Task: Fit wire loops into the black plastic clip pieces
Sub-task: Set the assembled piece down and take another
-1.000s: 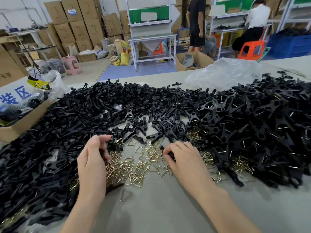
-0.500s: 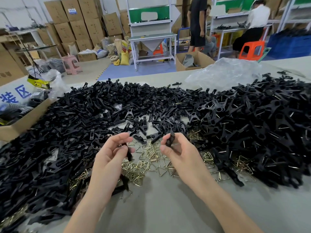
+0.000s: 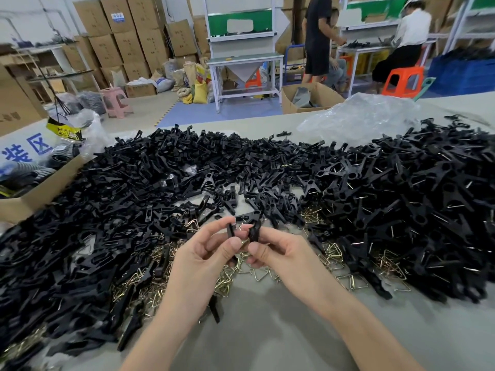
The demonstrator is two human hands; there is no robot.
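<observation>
1. Holding one black piece in each hand: the left hand (image 3: 203, 255) pinches the first clip piece (image 3: 230, 230) between thumb and forefinger, and the right hand (image 3: 281, 255) pinches the second clip piece (image 3: 254, 231) the same way.
2. Both pieces stand roughly upright, close together, raised above the table (image 3: 267, 330).
3. Step in hand, as judged: lining up the two halves face to face before a wire loop is fitted.
4. A brass glint shows between the thumbs. Whether it is a loop already held or one lying behind cannot be told.
5. Supply: loose wire loops (image 3: 345, 279) lie on the table under and beside the hands. The heap of bare pieces (image 3: 107, 210) sits to the left and the heap of wired clips (image 3: 401, 210) to the right.
6. Next move, as judged: mate the halves squarely, keep them clamped in one hand, then seat the loop ends in their slots. A slack pinch would likely let the halves slip out of line
</observation>
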